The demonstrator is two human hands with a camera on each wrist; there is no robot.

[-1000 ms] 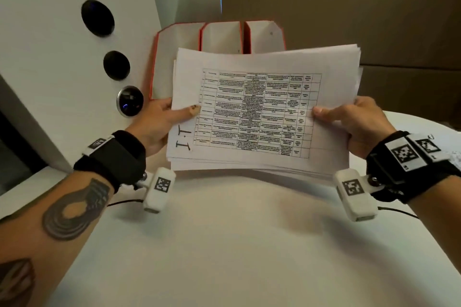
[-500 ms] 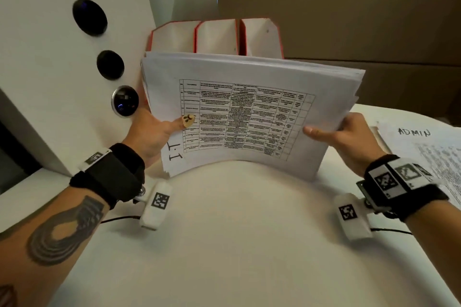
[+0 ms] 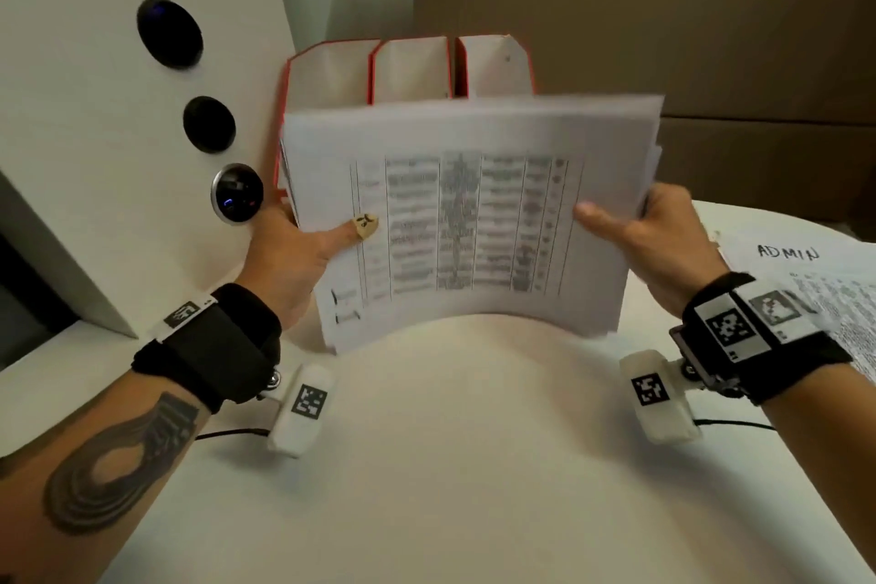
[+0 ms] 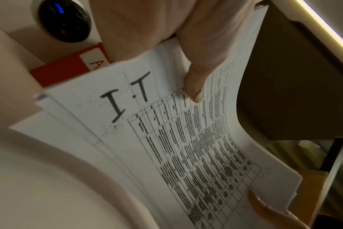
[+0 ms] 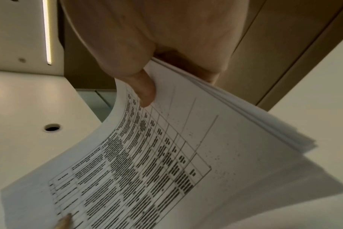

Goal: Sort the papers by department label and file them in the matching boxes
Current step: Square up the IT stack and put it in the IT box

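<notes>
while each hand's grip pinches a short edge of the bowed "i.t" paper stack [image 3: 464, 223], left hand [image 3: 289, 261] and right hand [image 3: 663, 242] hold it upright on the tabletop [image 3: 450, 465], long axis crosswise, just before the red boxes [image 3: 407, 69] behind.

Both forearms are bare, with no sleeves. A wide black strap [image 3: 213, 346] wraps the left wrist, carrying a white label with a black square code. Below it hangs a small white camera block [image 3: 301, 413] bearing another code, a thin black cable trailing from it. A dark banded oval tattoo [image 3: 114, 465] marks the left forearm. The left thumbnail [image 3: 365, 223] is painted pale with a dark motif. The right wrist wears a matching black strap [image 3: 758, 337] with two code labels and its own white block [image 3: 659, 398] and cable.
</notes>
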